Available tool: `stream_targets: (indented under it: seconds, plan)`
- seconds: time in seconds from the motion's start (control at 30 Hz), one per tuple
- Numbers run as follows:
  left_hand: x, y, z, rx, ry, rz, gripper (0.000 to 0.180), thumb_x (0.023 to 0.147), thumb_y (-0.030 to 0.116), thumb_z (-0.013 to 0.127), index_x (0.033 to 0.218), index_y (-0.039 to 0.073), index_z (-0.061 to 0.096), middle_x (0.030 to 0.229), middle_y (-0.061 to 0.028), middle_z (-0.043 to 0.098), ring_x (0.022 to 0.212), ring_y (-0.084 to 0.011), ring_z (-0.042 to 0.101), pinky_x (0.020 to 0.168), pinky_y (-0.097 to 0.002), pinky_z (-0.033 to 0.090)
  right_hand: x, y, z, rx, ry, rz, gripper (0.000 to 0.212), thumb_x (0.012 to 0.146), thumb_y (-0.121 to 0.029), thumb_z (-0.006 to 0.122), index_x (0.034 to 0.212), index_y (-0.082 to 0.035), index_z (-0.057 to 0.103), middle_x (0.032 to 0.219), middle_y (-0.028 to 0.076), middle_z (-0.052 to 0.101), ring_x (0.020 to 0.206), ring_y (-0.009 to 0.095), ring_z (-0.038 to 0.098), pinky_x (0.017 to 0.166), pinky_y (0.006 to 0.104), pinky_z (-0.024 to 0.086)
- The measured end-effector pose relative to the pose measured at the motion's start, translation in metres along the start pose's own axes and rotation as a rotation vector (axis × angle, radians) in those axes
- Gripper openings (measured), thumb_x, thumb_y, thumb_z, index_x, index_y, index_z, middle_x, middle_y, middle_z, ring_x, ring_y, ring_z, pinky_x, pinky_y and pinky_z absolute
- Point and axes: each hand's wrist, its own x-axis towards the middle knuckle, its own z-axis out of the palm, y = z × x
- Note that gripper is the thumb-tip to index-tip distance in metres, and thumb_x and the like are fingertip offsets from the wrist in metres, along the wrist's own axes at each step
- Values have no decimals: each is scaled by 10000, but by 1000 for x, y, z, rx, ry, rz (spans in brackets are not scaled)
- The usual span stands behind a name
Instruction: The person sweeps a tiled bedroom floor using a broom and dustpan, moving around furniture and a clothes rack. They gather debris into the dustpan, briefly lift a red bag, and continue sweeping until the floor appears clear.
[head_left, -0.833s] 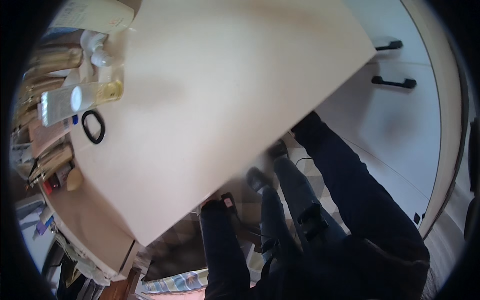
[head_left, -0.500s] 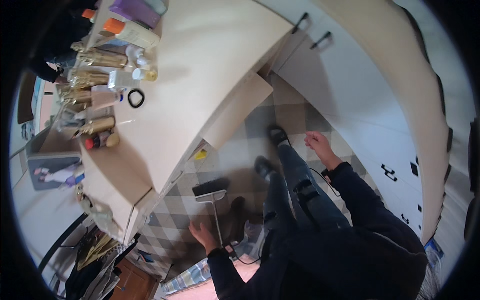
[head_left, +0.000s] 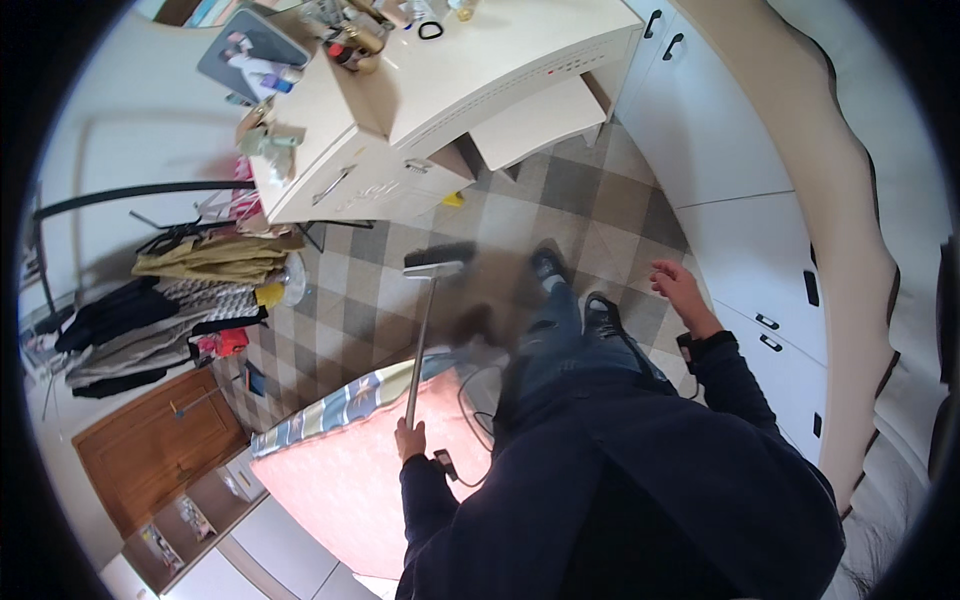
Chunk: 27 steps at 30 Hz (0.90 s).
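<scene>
My left hand (head_left: 410,440) is closed around the upper end of a long-handled broom (head_left: 421,345). Its pale handle slants away from me over the edge of the pink bed, and the dark bristles meet the checkered floor. At my right, my right hand (head_left: 686,295) hangs in the air beside the white cabinets, its fingers loosely bent and apart with nothing in them. Both wrists carry small dark devices with cables.
A cream dressing table (head_left: 450,80) with bottles and a stool (head_left: 535,125) stand ahead. White cabinets (head_left: 750,260) line the right side. A clothes rack with garments (head_left: 190,300) is at the left, beyond the pink bed (head_left: 330,485). A yellow object (head_left: 453,199) lies by the table.
My left hand, empty and open before, now grips the broom handle. My view has turned left, showing more of the bed, clothes rack and wooden door. My right hand stays empty.
</scene>
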Motion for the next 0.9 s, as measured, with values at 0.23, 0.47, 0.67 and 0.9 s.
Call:
stream_targets:
  seconds: [0.23, 0.47, 0.67, 0.9]
  plan:
    - [2, 35, -6, -503, 160, 94, 370, 853, 238, 591, 1094, -42, 593, 820, -152, 662, 671, -224, 651, 612, -347, 507, -99, 30, -39, -68, 83, 55, 338, 887, -179, 509, 1190, -31, 541, 967, 55, 622, 806, 118, 584, 712, 246, 456]
    - [11, 90, -88, -990, 519, 165, 284, 876, 212, 556, 971, -52, 594, 666, -115, 613, 528, -151, 579, 537, -290, 482, -156, 41, -24, 39, 179, -37, 337, 874, -187, 522, 1165, -20, 555, 931, 69, 630, 776, 129, 584, 682, 252, 460]
    - [-54, 79, -177, -1528, 520, 373, 129, 858, 151, 605, 867, 25, 578, 647, -31, 541, 532, -94, 515, 584, -271, 527, -164, 33, 46, 31, -4, -113, 325, 877, -187, 526, 1147, -9, 561, 923, 73, 635, 768, 129, 595, 670, 245, 473]
    - [-121, 68, -241, -1551, 573, 681, 121, 870, 139, 633, 878, 34, 573, 710, -44, 548, 549, -111, 538, 529, -236, 478, -162, 26, 140, 41, -315, -216, 289, 889, -209, 546, 1102, -16, 580, 897, 66, 631, 757, 116, 593, 655, 227, 470]
